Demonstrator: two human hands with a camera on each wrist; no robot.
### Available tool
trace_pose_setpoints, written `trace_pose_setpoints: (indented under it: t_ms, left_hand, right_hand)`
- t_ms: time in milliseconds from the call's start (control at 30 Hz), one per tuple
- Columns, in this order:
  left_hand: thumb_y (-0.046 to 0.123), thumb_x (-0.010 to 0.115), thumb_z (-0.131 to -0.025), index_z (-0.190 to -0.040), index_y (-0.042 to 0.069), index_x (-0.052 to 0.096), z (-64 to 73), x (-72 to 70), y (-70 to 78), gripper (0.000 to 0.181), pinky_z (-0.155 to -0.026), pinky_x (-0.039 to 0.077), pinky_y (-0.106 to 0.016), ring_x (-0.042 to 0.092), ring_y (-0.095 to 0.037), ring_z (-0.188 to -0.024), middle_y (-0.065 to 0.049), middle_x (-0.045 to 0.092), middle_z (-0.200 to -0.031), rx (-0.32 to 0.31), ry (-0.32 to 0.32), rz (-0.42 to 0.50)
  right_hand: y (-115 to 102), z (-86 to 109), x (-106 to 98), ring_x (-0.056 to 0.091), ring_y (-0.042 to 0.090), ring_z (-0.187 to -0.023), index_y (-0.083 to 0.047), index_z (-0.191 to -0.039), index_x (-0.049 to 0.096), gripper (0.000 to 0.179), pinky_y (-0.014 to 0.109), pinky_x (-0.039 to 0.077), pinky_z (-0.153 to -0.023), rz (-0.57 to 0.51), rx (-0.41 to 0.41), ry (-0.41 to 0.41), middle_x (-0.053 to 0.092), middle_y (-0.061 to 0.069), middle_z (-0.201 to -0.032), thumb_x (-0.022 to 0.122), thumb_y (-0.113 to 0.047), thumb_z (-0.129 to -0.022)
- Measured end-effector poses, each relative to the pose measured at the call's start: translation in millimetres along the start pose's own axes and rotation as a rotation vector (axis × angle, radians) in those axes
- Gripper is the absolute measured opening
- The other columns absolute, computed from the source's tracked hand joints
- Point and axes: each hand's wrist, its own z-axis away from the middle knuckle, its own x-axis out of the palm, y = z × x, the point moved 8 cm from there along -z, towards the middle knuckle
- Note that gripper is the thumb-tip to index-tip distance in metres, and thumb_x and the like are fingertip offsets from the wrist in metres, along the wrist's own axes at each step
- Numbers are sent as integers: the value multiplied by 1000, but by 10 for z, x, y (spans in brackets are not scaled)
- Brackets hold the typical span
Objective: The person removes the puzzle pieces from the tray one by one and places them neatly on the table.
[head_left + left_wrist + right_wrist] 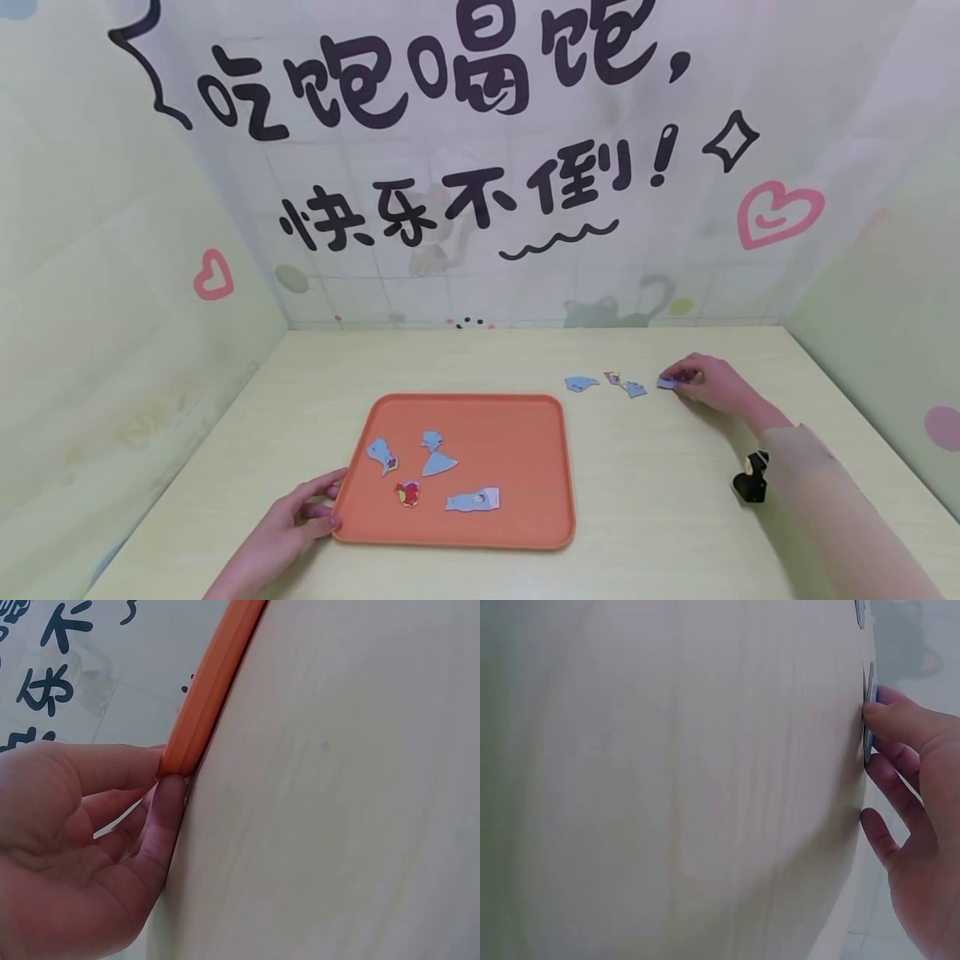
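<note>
At the right of the head view, my right hand (708,385) pinches a light blue puzzle piece (666,383) between thumb and fingers. In the right wrist view the thin piece (870,716) tilts up slightly at the table surface. My left hand (296,517) holds the orange tray (525,467) by its front left corner, thumb and fingers at the rim. Several puzzle pieces lie apart inside the tray, among them a red one (408,492), a blue triangular one (438,463) and a long blue-and-pink one (472,499).
Left of my right hand, a blue piece (581,383) and a multicoloured piece (626,385) lie on the pale wooden table (637,500). A black device (752,477) shows beside the right sleeve. Printed fabric walls (450,283) border the table behind and at both sides.
</note>
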Motion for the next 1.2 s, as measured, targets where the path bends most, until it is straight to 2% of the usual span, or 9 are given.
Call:
trace_pose_setpoints:
  t_ms: [300, 567, 900, 1000, 1100, 1200]
  left_hand:
    - [8, 68, -89, -148, 12, 44, -9, 6, -4, 63, -81, 50, -20, 58, -11, -97, -12, 53, -133, -15, 5, 29]
    - [6, 67, -90, -149, 10, 43, -6, 4, -25, 64, -80, 50, -20, 58, -10, -97, -12, 52, -132, -15, 7, 16]
    - [6, 67, -90, -149, 10, 43, -19, -7, -16, 64, -78, 50, -20, 57, -11, -97, -13, 52, -133, -24, 14, 5]
    - [5, 67, -90, -149, 9, 42, -11, -1, -7, 65, -78, 50, -21, 57, -10, -97, -14, 52, -134, -12, 9, 19]
    - [4, 67, -89, -149, 9, 43, 0, 5, -6, 65, -79, 50, -20, 57, -10, -96, -14, 51, -134, -10, 8, 30]
    - [4, 67, -89, -149, 10, 43, 9, 3, -6, 65, -79, 50, -20, 57, -9, -96, -14, 51, -134, -12, 11, 29]
  right_hand:
    - [86, 46, 42, 55, 23, -101, -7, -119, 70, 26, 24, 45, -83, -78, 53, -51, 65, 16, -117, 65, -10, -93]
    - [72, 21, 52, 52, 20, -98, -6, -121, 69, 27, 23, 44, -83, -81, 44, -80, 64, 16, -118, 64, -10, -94]
    - [24, 24, 43, 52, 24, -99, -3, -121, 67, 28, 24, 43, -83, -86, 33, -87, 61, 18, -117, 65, -10, -94]
    - [10, 19, 40, 53, 26, -101, -3, -121, 67, 30, 30, 44, -85, -77, 30, -88, 61, 19, -117, 67, -8, -92]
    - [-21, -13, 36, 54, 35, -106, -2, -122, 66, 35, 45, 45, -92, -60, 25, -75, 61, 22, -120, 70, -9, -89]
    - [-78, -80, 43, 52, 43, -116, -5, -125, 65, 39, 59, 41, -98, -34, 22, -56, 59, 25, -128, 70, -12, -88]
